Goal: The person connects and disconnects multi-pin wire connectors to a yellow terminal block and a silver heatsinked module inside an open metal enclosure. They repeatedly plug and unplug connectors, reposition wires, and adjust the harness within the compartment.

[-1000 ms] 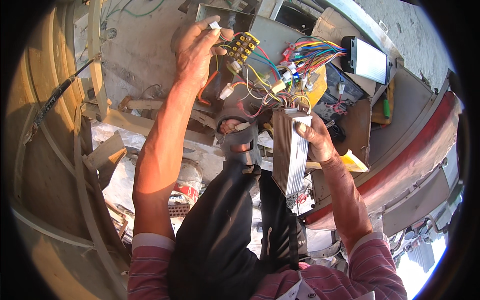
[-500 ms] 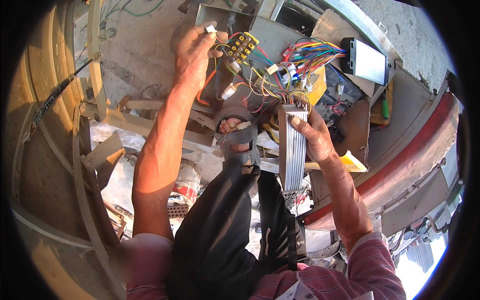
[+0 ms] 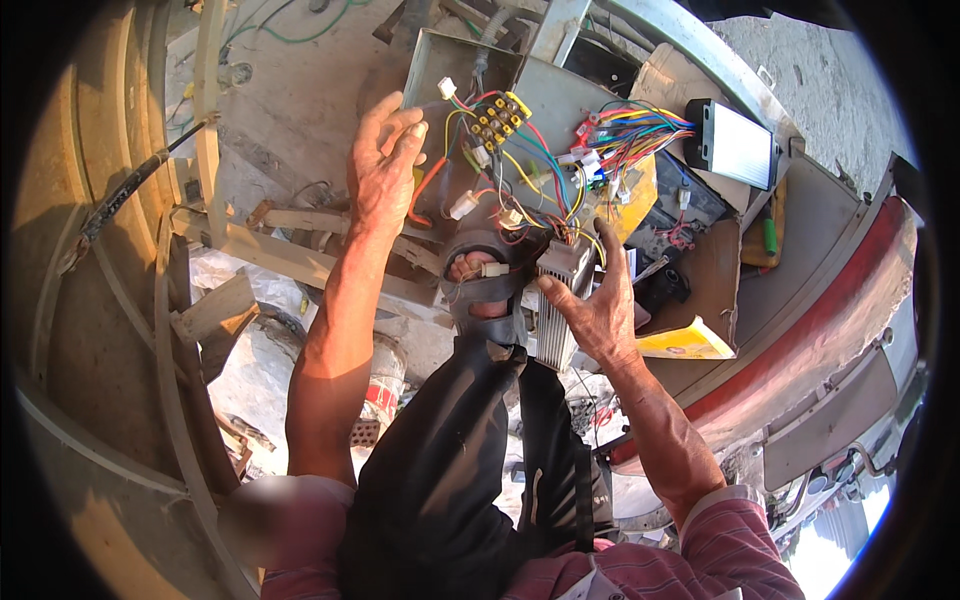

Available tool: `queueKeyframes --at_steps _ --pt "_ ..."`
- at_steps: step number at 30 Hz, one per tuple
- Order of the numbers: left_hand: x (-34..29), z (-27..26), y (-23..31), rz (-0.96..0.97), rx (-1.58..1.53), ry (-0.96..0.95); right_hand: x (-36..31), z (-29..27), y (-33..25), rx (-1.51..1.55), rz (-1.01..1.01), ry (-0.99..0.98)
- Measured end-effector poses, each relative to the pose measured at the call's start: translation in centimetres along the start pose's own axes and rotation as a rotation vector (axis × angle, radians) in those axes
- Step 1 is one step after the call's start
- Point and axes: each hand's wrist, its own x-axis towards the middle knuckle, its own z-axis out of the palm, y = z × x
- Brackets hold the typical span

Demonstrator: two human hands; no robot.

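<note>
My left hand (image 3: 388, 165) is raised left of a yellow and black terminal block (image 3: 500, 120), fingers loosely apart and holding nothing. A small white connector (image 3: 447, 88) on coloured wires stands up beside the block, apart from my fingers. My right hand (image 3: 605, 310) has thumb and fingers spread beside a silver finned metal box (image 3: 555, 335). The thumb tip overlaps the box's edge; whether it touches is unclear. The box leans near my sandalled foot (image 3: 485, 285), with wires leaving its top. More white connectors (image 3: 463, 205) hang among the wires.
A second silver and black box (image 3: 738, 145) with a bundle of coloured wires lies at the upper right. Below it are a torn cardboard box (image 3: 705, 270) and a green-handled tool (image 3: 769, 237). Metal frame bars (image 3: 210, 120) stand at the left; a red curved panel (image 3: 800, 345) runs along the right.
My left hand has let go of the white connector and drawn back from it. My right hand has loosened from the finned box, which now sits lower, closer to my foot.
</note>
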Motion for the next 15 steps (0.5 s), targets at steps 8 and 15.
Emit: queueKeyframes --at_steps 8,15 --pt "-14.1 0.7 -1.0 0.251 0.79 -0.304 -0.1 0.1 0.6 0.031 -0.029 -0.004" --pt "-15.8 1.5 -2.0 0.378 0.856 -0.204 0.0 -0.2 0.5 -0.045 -0.046 -0.026"
